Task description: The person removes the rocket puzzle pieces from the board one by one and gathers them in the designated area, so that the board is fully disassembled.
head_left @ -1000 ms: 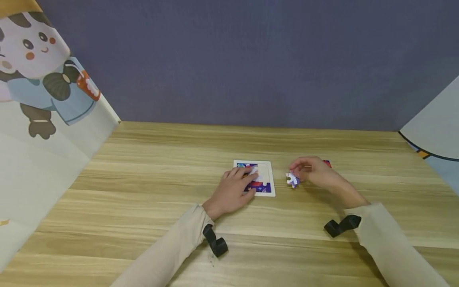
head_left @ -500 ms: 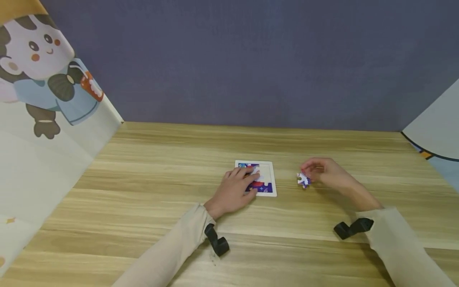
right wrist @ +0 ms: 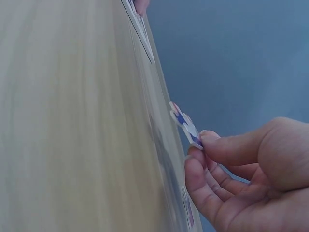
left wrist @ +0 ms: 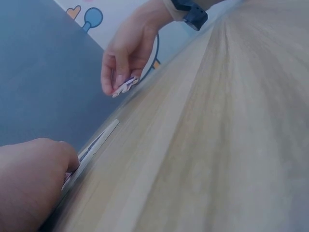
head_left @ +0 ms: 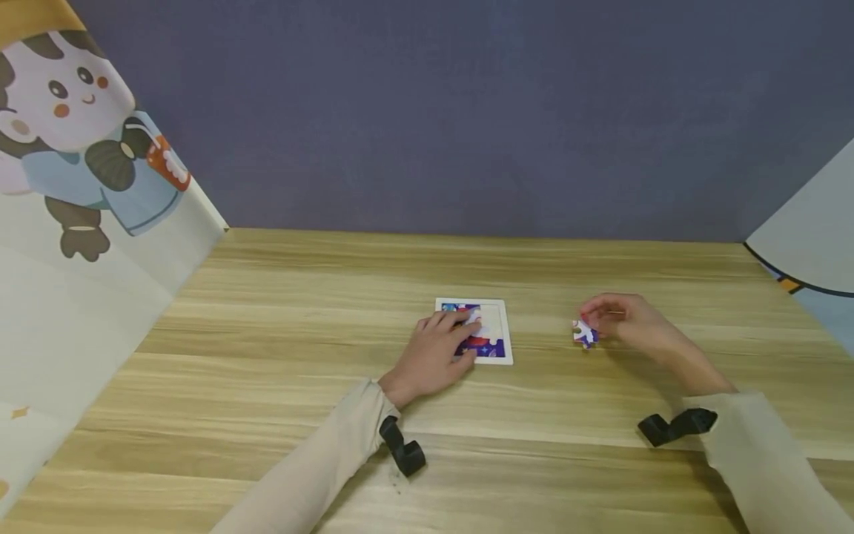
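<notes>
Resting with fingers spread, the left hand [head_left: 430, 354] lay on the part-filled puzzle board [head_left: 506, 334] just below the frame's centre; farther right, the right hand [head_left: 629, 322] pinched a loose piece [head_left: 585, 334] above the table [head_left: 534, 445]. From my remote seat, I judged the step as orienting that piece, the next move calling for a steady pinch and edges matched to the board.

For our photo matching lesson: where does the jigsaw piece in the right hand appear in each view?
Head: jigsaw piece right of and below centre.
Left wrist: jigsaw piece left of and above centre.
Right wrist: jigsaw piece just right of centre.
Shared landmark: white-framed puzzle board.
</notes>
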A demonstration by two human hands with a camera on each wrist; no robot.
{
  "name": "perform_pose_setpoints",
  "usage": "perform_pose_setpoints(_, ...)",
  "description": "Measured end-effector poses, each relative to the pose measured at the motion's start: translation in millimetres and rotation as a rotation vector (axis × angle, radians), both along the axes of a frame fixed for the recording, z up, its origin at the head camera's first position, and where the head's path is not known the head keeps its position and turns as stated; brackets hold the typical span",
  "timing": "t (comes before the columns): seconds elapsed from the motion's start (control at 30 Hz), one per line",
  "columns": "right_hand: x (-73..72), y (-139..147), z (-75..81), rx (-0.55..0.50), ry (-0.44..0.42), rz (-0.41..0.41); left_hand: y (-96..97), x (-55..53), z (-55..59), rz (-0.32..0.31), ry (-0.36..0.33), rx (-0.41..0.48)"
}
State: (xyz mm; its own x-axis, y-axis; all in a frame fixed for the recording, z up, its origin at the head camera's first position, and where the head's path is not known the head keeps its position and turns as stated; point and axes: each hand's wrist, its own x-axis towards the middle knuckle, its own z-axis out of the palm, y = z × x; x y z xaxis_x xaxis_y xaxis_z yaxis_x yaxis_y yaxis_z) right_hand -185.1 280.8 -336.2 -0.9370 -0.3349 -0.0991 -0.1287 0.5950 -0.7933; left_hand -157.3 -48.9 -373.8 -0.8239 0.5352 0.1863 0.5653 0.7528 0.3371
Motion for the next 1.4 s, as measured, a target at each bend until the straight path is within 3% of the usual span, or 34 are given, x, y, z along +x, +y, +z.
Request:
perform_pose_setpoints(0.77,4.3,35.4,-8.4,0.079,-0.023,-0.086,-0.2,-1.7,0.7,-0.006,-0.003,0.019)
perform_pose_setpoints(1.07,5.6,43.9,-9.3,0.048,-0.005,-0.108,1.3,-0.3,2.2,-0.004,-0.013,0.017)
perform_pose_setpoints(1.4,-2.1,41.1,-8.6,0.057,-0.033,-0.136,1.5,0.4,1.0,0.002,-0.013,0.018)
